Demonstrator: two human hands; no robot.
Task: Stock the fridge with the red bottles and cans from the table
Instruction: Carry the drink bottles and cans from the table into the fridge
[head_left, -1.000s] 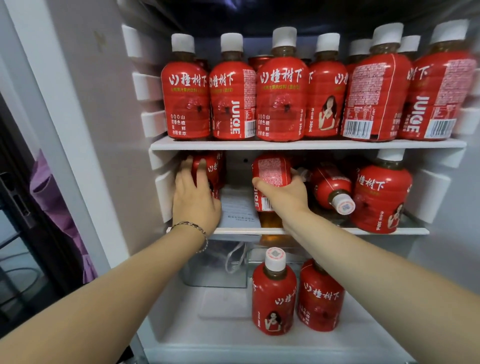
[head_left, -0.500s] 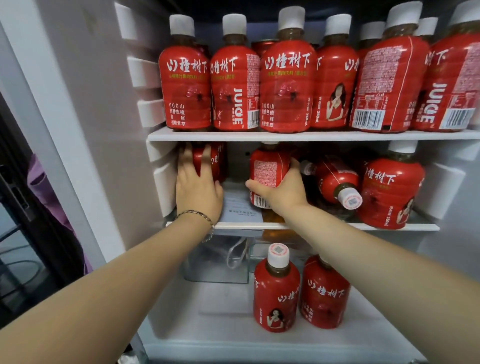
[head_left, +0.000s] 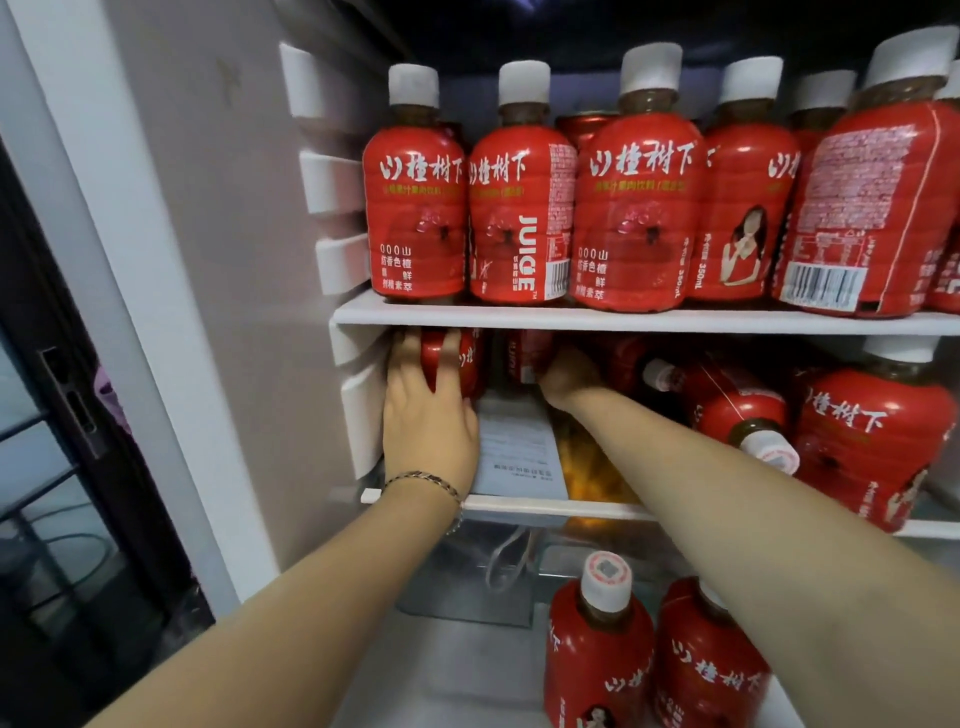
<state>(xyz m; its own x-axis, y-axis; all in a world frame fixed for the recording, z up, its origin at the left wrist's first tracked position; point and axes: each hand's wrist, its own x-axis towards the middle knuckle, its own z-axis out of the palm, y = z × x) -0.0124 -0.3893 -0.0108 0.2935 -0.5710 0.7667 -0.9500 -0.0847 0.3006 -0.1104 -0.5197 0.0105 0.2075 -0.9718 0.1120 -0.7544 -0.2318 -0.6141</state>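
Labels first: I read "JUICE" in white down one red bottle (head_left: 522, 228) on the upper shelf (head_left: 623, 318), "350mL" on a neighbour (head_left: 740, 213), a barcode on another (head_left: 872, 208). All are ribbed plastic with white caps; a red can (head_left: 582, 124) peeks out behind. On the middle shelf (head_left: 550, 505), my left hand (head_left: 428, 421), chain bracelet (head_left: 423, 480) at the wrist, wraps its fingers round a bottle (head_left: 457, 361) against the left wall. My right hand (head_left: 569, 376) grips a second bottle (head_left: 527, 356) deeper in. Between them lies a printed paper sheet (head_left: 519, 447). Two more bottles (head_left: 597, 654) stand on the fridge floor.
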